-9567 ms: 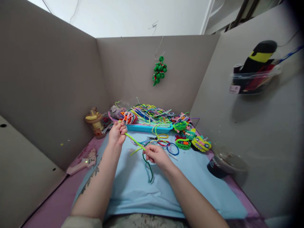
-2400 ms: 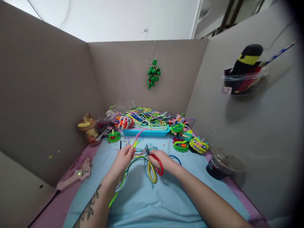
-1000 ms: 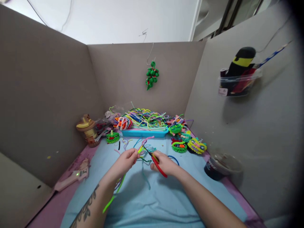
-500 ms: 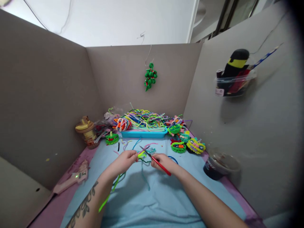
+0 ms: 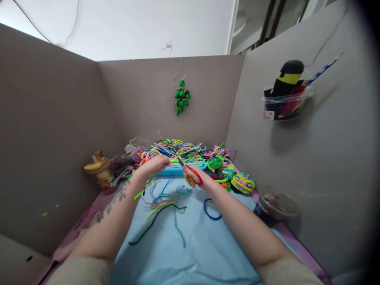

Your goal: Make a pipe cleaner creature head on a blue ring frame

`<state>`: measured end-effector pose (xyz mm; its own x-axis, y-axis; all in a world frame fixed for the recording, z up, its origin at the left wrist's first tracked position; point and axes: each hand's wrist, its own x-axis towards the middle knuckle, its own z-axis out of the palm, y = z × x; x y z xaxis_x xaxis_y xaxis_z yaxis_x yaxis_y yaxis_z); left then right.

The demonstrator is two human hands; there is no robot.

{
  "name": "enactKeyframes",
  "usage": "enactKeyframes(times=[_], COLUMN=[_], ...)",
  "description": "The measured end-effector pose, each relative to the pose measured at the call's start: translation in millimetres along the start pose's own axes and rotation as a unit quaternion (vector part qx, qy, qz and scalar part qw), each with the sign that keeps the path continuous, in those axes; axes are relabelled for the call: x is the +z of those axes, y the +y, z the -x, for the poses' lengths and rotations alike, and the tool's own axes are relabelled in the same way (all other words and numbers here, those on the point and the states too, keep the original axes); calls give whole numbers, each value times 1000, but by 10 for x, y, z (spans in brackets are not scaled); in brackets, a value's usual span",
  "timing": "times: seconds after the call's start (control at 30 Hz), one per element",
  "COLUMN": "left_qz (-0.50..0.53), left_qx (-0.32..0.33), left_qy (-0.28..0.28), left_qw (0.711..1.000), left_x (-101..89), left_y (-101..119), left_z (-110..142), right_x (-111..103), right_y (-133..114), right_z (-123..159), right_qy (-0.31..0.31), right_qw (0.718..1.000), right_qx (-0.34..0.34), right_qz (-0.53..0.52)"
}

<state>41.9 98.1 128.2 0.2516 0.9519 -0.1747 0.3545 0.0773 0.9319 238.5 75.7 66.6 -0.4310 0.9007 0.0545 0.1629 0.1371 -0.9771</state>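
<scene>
My left hand is closed around a lime green pipe cleaner, whose long end trails below the wrist while a short bit sticks out past the fingertips. My right hand grips scissors with red and yellow handles. Their blades point up and left, close to the lime tip; whether they touch it I cannot tell. Both hands are raised before a blue tray heaped with colourful pipe cleaners. Beneath them, loose pieces lie on the blue cloth, among them a dark green pipe cleaner and a blue loop.
Fuzzy pipe-cleaner figures, one of them yellow, sit to the right of the tray. A lidded tub stands at the right wall, below a hanging clear holder. At left is a brown and yellow pot-like object.
Both hands have moved up and away from me, toward the tray. The scissors have turned, showing their handle loops. More of the loose pieces on the cloth is uncovered.
</scene>
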Motion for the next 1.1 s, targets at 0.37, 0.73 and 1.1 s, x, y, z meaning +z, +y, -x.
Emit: enactKeyframes(times=[0.37, 0.73, 1.1], left_qz=[35, 98, 186], left_qx=[-84, -114, -113], left_qy=[-36, -81, -106], left_qw=[995, 985, 970], left_x=[-132, -102, -114], left_y=[132, 74, 78], left_z=[-995, -994, -904], right_x=[-455, -310, -214], right_y=[272, 209, 143], right_z=[-642, -595, -556], right_qy=[-6, 6, -5], right_qw=[985, 972, 952], right_qx=[140, 185, 216], right_qz=[-99, -145, -215])
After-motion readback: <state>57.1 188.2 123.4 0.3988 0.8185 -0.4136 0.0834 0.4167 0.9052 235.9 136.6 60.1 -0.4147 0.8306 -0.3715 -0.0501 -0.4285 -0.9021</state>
